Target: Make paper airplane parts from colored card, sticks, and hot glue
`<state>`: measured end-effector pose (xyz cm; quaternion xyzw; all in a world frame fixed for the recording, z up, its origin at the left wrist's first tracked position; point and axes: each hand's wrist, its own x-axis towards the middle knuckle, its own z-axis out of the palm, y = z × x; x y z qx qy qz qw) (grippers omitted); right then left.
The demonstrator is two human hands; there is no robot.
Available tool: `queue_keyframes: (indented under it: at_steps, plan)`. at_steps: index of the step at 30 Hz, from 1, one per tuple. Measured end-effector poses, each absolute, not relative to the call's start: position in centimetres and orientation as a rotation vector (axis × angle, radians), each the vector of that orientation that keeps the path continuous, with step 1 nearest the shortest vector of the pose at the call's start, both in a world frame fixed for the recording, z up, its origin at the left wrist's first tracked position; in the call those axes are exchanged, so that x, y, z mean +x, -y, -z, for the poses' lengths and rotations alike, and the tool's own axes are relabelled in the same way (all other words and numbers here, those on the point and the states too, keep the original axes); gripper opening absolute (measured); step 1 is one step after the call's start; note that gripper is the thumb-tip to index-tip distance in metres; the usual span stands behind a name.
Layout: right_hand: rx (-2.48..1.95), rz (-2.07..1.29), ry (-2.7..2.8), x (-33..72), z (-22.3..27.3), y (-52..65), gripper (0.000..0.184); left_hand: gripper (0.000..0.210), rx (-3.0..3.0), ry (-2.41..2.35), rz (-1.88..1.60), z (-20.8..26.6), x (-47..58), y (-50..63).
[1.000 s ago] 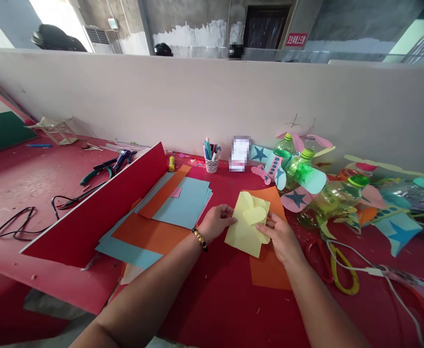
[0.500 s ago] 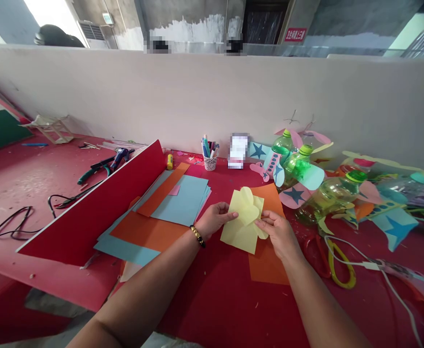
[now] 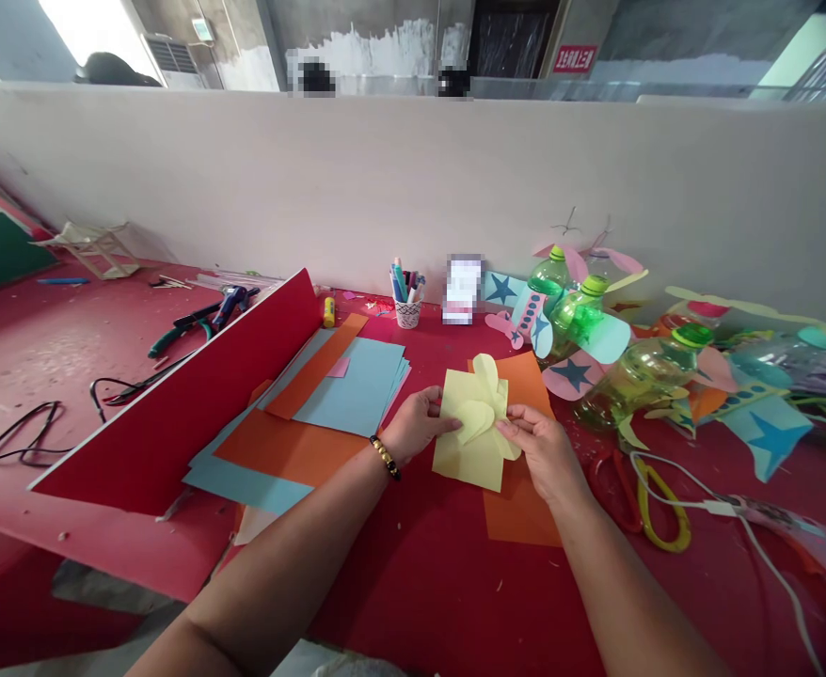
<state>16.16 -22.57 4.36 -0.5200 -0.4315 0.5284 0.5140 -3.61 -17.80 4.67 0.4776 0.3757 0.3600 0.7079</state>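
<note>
A pale yellow sheet of paper [image 3: 466,463] is held up between my two hands above the red table. Against it lies a yellow paper cutout [image 3: 482,414] with rounded petal-like lobes. My left hand [image 3: 417,428], with a beaded bracelet at the wrist, pinches the sheet's left edge, thumb on top. On the other side my right hand [image 3: 536,447] grips the cutout between thumb and fingers near the sheet's right edge. Beneath and behind them is an orange sheet [image 3: 526,512], partly covered by the yellow paper and my right hand.
Blue sheets [image 3: 349,385] and orange paper lie left, beside an upright red board [image 3: 194,414]. A pen cup [image 3: 407,313] and a phone [image 3: 462,291] stand at the back. Decorated plastic bottles [image 3: 631,381], scissors [image 3: 663,517] and a white cable [image 3: 772,555] are on the right.
The yellow cutout has turned against the sheet, one lobe now pointing left toward my left thumb. Both hands keep their hold in nearly the same place.
</note>
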Motion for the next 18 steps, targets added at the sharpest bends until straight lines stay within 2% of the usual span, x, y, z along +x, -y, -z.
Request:
queue_keyframes:
  at_steps: [9, 18]
  plan:
    - [-1.388, -1.037, 1.022, 17.4, -3.5, 21.9, 0.033, 0.032, 1.251, -1.122, -0.839, -4.4, -4.9, 16.3]
    - [-1.645, -0.799, 1.026, 22.3, -2.7, 20.6, 0.044, 0.041, 0.989, -1.121, -1.053, -5.1, -7.0, 14.7]
